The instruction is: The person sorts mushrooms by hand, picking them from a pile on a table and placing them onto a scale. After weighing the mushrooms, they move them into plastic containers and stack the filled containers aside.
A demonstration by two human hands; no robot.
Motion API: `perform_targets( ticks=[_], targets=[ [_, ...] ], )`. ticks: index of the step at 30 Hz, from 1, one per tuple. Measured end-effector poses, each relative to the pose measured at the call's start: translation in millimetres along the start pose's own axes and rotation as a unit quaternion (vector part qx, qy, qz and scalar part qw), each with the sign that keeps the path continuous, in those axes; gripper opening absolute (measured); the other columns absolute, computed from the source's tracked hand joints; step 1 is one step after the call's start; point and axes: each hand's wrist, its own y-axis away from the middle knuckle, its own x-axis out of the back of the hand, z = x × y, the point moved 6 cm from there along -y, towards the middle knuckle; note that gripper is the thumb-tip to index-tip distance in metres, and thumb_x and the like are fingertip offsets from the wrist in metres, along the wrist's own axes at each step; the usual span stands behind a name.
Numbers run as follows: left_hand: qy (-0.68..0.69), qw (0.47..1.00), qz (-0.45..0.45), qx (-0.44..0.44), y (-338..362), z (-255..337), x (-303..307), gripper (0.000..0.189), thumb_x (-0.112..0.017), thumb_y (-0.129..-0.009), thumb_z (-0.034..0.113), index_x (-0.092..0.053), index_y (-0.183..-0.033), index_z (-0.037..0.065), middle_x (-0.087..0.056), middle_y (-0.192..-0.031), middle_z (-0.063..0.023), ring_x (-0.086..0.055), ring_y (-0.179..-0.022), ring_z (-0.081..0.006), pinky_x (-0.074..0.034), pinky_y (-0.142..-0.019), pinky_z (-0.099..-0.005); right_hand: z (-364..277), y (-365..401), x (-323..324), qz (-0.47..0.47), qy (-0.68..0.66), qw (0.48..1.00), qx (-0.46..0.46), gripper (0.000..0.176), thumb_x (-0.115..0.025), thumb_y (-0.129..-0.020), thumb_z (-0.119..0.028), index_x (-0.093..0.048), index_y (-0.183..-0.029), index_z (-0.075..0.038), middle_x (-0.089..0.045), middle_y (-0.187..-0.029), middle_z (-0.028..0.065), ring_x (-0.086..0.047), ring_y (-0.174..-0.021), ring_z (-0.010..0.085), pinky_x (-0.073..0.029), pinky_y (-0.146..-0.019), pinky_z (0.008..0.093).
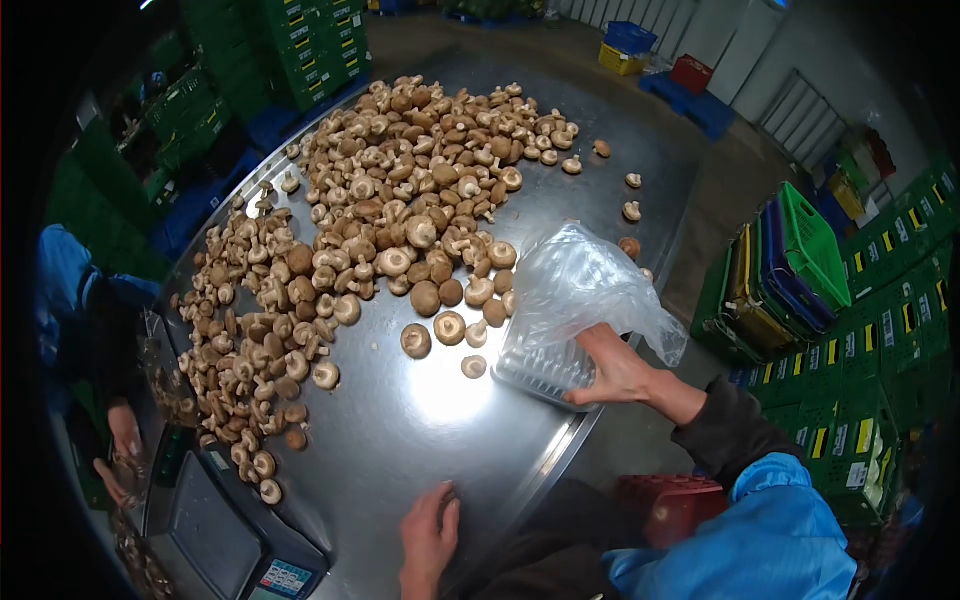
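Walled in by stacked green crates (pixel 880 330). Bare steel counter (pixel 420 430). Beyond the fingers, a big loose heap of brown mushrooms (pixel 400 200), none packed yet. Just above the right hand (pixel 620 372), a crumpled clear bag (pixel 585 285). Fingers clamped on a seemingly empty clear tray (pixel 545 368). Left hand (pixel 430 530) flat, fingers loosely spread, holding nothing.

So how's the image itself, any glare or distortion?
Head view: heavy fisheye, with black corners and bent edges. There is bright glare on the table beside the tray. The mushrooms are sharp mid-frame, while the left edge is dim and blurred.
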Motion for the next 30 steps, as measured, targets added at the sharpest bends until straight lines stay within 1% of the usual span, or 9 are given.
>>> perform_targets(
  ticks=[5,7,11,13,15,18,22,25,30],
  targets=[
    [0.155,0.986,0.006,-0.06,-32,24,3,0.048,-0.067,-0.081,0.0,-0.052,-0.127,0.0,-0.063,-0.116,-0.0147,-0.064,-0.099,-0.0229,-0.051,-0.081,-0.0317,-78,25,8,-0.2,-0.266,0.94,-0.077,0.098,-0.072,-0.072,-0.048,-0.029,-0.143,0.004,-0.038,-0.143,0.0258,-0.038,-0.132,0.0339,-0.031,-0.11,0.0416],
    [0.184,0.973,0.038,-0.133,-43,54,17,0.063,-0.07,-0.078,0.003,-0.042,-0.135,0.001,-0.058,-0.122,-0.0148,-0.06,-0.108,-0.0277,-0.049,-0.084,-0.0355,-122,37,-6,-0.278,-0.37,0.886,0.016,0.098,-0.069,-0.077,-0.047,-0.021,-0.148,0.001,-0.036,-0.146,0.0218,-0.035,-0.135,0.0283,-0.027,-0.112,0.0373],
    [0.349,0.934,-0.075,-0.014,-53,32,18,0.034,-0.07,-0.074,-0.004,-0.062,-0.107,-0.001,-0.067,-0.096,-0.0101,-0.065,-0.09,-0.0164,-0.05,-0.076,-0.0273,-167,47,-20,-0.34,-0.54,0.77,0.022,0.098,-0.069,-0.079,-0.046,-0.02,-0.15,-0.002,-0.037,-0.146,0.0171,-0.036,-0.134,0.0252,-0.027,-0.112,0.0353],
    [0.32,0.944,0.013,-0.075,-64,46,36,0.013,-0.064,-0.079,-0.006,-0.062,-0.091,-0.001,-0.065,-0.073,-0.0046,-0.059,-0.062,-0.01,-0.05,-0.057,-0.0236,-156,34,-14,-0.334,-0.606,0.721,-0.05,0.098,-0.069,-0.08,-0.045,-0.017,-0.151,-0.003,-0.036,-0.147,0.0142,-0.038,-0.133,0.0229,-0.027,-0.111,0.0337],
    [0.342,0.933,0.108,-0.02,-77,31,56,0.013,-0.065,-0.077,-0.007,-0.064,-0.088,-0.001,-0.064,-0.081,-0.0024,-0.058,-0.076,-0.0083,-0.047,-0.068,-0.0217,-156,17,10,-0.328,-0.605,0.725,-0.041,0.093,-0.068,-0.081,-0.045,-0.022,-0.15,-0.004,-0.039,-0.144,0.0144,-0.04,-0.131,0.0223,-0.032,-0.108,0.0337],
    [0.318,0.927,0.196,-0.046,-105,36,78,0.007,-0.062,-0.083,-0.005,-0.062,-0.088,-0.001,-0.06,-0.079,-0.0008,-0.054,-0.069,-0.0072,-0.044,-0.063,-0.0206,-162,-26,54,-0.218,-0.361,0.904,0.064,0.071,-0.066,-0.087,-0.029,-0.034,-0.144,-0.003,-0.054,-0.129,0.0163,-0.053,-0.119,0.0241,-0.043,-0.098,0.0338],
    [0.304,0.884,0.334,-0.125,-152,85,100,0.001,-0.056,-0.092,0.002,-0.057,-0.092,0.001,-0.055,-0.075,-0.0011,-0.05,-0.062,-0.007,-0.042,-0.052,-0.0204,-137,-91,75,-0.073,-0.351,0.915,0.186,0.062,-0.066,-0.085,-0.019,-0.042,-0.138,0.0,-0.062,-0.118,0.0192,-0.063,-0.104,0.0243,-0.049,-0.09,0.0339],
    [0.279,0.866,0.394,-0.129,-202,113,88,0.002,-0.055,-0.092,0.002,-0.056,-0.092,0.001,-0.055,-0.075,-0.0011,-0.049,-0.061,-0.0073,-0.042,-0.052,-0.0206,-99,-143,96,-0.151,-0.349,0.912,0.157,0.059,-0.066,-0.087,-0.018,-0.043,-0.139,0.0,-0.059,-0.125,0.0196,-0.06,-0.112,0.0247,-0.046,-0.096,0.0353],
    [0.23,0.919,0.305,-0.096,-339,138,34,0.012,-0.05,-0.093,0.001,-0.057,-0.103,0.001,-0.06,-0.087,-0.0052,-0.056,-0.075,-0.0113,-0.047,-0.067,-0.023,36,-232,136,-0.07,-0.356,0.923,0.125,0.049,-0.065,-0.082,-0.012,-0.054,-0.129,-0.001,-0.067,-0.112,0.0167,-0.066,-0.096,0.0238,-0.052,-0.086,0.0352]
  ],
)
